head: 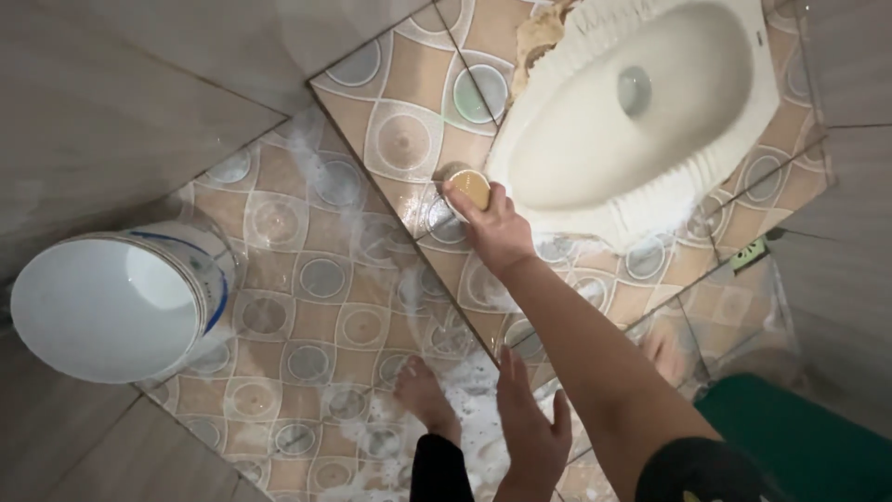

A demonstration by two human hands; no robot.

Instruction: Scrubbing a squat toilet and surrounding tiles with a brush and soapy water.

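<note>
Round yellow scrub pad (469, 186) sits on the raised tile step, touching the white squat pan (641, 112) at its near left rim. Right hand (492, 228) grips the pad, fingers wrapped over it, arm stretched fwd. Left hand (530, 432) hangs open w/ fingers spread, holding nothing, above the wet floor (316, 279) just below the step edge. Bare foot (426, 395) on soapy foam beside it. White bucket (116, 302) well apart, at floor's left edge by the wall. Green item (799, 437) at lower right.
</note>
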